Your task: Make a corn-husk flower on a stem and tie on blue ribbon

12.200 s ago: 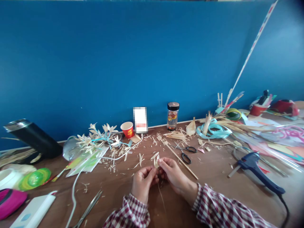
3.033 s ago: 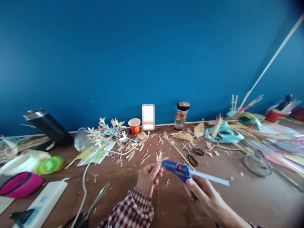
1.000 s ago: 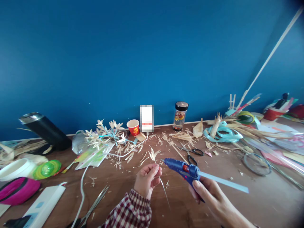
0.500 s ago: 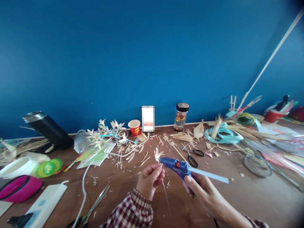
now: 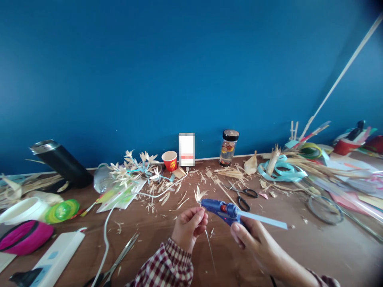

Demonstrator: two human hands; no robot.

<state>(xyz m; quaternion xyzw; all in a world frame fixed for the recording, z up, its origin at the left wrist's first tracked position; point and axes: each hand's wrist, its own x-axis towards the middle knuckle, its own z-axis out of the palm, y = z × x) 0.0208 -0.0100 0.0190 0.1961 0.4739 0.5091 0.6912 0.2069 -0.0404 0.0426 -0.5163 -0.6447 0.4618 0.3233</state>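
Between thumb and fingers, my left hand (image 5: 191,224) pinches the thin stem of a small cream-coloured flower (image 5: 198,194) with pointed petals. The stem's lower end (image 5: 210,249) hangs down below the hand. My right hand (image 5: 249,233) is closed around a blue hot glue gun (image 5: 223,209), with a long glue stick (image 5: 265,220) jutting from its back. The gun's nozzle is right at the base of the flower; whether it touches cannot be told. A small red light glows on the gun's side.
Finished-looking pale flowers (image 5: 140,163) lie at back left near a red paper cup (image 5: 170,160). Black-handled scissors (image 5: 243,195) lie behind the gun, others (image 5: 119,255) at front left. A white cable (image 5: 106,231), power strip (image 5: 58,259), lidded jar (image 5: 229,147) and blue ribbon (image 5: 283,169) surround the scraps.
The glue gun's nozzle has shifted very slightly left and down at the flower's base. The left hand keeps its pinch in nearly the same place.
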